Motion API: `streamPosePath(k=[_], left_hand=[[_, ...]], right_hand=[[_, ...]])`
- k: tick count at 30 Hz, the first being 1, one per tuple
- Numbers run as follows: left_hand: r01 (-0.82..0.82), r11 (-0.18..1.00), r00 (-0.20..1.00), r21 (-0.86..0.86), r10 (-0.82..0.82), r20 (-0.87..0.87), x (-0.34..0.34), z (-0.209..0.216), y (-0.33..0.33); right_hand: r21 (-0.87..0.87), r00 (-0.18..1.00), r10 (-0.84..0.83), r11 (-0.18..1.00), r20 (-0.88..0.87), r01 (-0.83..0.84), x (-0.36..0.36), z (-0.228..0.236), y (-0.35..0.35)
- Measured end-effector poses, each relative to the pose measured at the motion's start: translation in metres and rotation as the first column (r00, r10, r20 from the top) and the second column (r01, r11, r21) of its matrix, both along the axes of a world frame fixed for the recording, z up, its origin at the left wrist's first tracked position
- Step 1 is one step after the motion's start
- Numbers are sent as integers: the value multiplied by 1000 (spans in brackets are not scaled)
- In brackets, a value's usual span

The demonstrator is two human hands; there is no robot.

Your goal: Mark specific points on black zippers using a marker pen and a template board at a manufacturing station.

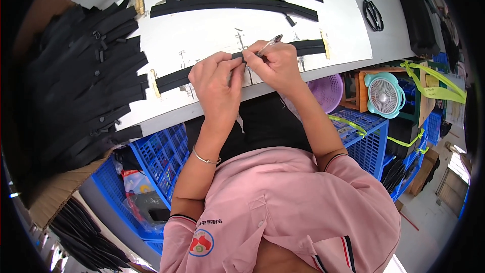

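Note:
A black zipper strip [177,77] lies across the marked white board [212,35], parallel to the table's near edge. Over its middle, my left hand [217,83] is closed, thumb and fingertips pinching the strip; the exact spot they grip is partly hidden. Close beside it, my right hand [277,65] grips a pen [273,41] with a clear barrel, its tip down by the strip near my left fingertips. Farther back on the board lie more black zippers [242,5], with pulls hanging from some of them.
At the left is a large heap of black zippers [96,71]. Black-handled scissors [372,15] rest at the far right of the table. Below the table edge are blue plastic crates [366,146], a purple basket [327,92] and a turquoise fan [385,95].

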State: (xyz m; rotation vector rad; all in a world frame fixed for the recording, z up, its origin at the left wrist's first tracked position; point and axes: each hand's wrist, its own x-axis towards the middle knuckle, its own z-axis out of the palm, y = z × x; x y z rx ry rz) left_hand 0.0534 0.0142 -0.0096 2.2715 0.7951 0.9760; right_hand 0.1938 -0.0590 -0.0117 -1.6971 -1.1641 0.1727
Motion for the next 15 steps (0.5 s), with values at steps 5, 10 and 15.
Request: streamPosePath(k=[5,10,15], left_hand=[[1,1000,1000,2,-1,-24,-1,-1,0],[-7,1000,999,-1,7,-43,-1,3,-2],[27,1000,998,7,-27,-49,10,5,-10]], right_hand=[[-12,997,81,997,-9,-81,7,13,-16],[168,898,-152,956,-413,239,43,25,-47],[-39,914,-235,971,-330,235,74,9,-68]])
